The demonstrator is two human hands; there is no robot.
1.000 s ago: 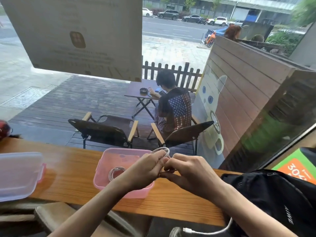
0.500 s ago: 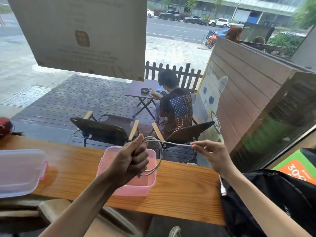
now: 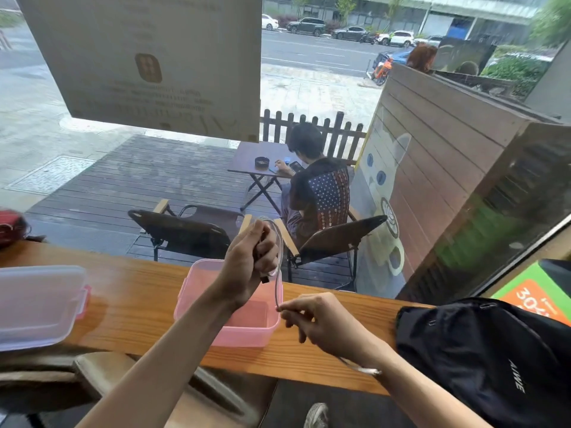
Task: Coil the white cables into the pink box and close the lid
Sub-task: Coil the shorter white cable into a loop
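The pink box [image 3: 247, 330] stands open on the wooden counter [image 3: 139, 304] in front of me. My left hand [image 3: 247, 267] is raised over the box and is closed around a loop of the white cable [image 3: 278, 273]. The cable runs down from that loop to my right hand [image 3: 324, 322], which pinches it just right of the box. Its loose end hangs blurred below my right wrist. My left forearm hides most of the inside of the box. The translucent lid [image 3: 37, 304] with pink clips lies on the counter at the left.
A black bag [image 3: 482, 359] lies on the counter at the right. A red object [image 3: 12, 227] sits at the far left edge. A window pane stands right behind the counter, with a person and chairs outside. A stool [image 3: 129, 384] is below the counter.
My right hand has swung down from beside the left hand to counter level right of the box, drawing the cable around the loop. My left hand has risen slightly.
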